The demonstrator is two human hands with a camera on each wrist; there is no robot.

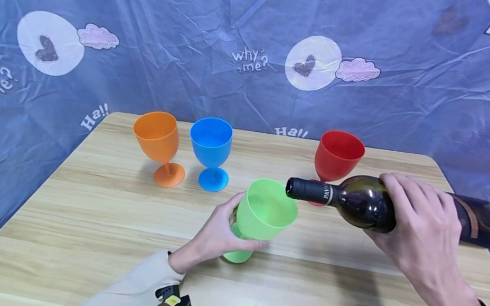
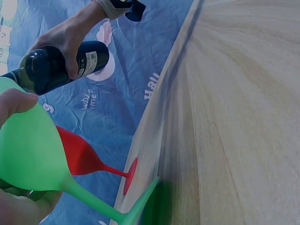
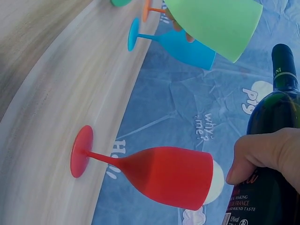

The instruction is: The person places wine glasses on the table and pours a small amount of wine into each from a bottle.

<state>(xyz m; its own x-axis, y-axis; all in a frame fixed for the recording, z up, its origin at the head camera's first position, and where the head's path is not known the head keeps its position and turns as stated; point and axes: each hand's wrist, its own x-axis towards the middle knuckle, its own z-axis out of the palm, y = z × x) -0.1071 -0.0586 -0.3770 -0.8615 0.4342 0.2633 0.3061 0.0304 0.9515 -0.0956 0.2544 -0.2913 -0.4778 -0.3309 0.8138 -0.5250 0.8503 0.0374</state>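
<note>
My left hand (image 1: 223,230) grips the bowl of a light green plastic goblet (image 1: 266,212), thumb on the near side. The goblet leans a little to the right; I cannot tell whether its foot touches the table. My right hand (image 1: 423,240) holds a dark glass wine bottle (image 1: 364,201) around its body, almost level above the table. The bottle's mouth points left, by the green goblet's right rim, and no liquid is seen leaving it. In the right wrist view the thumb lies across the bottle's label (image 3: 243,201). Fingers behind the bottle are hidden.
Behind the bottle's neck stands a red goblet (image 1: 338,157), its foot partly covered. A blue goblet (image 1: 210,142) and an orange goblet (image 1: 158,139) stand at the back left of the wooden table (image 1: 83,234). A blue printed cloth (image 1: 181,68) hangs behind.
</note>
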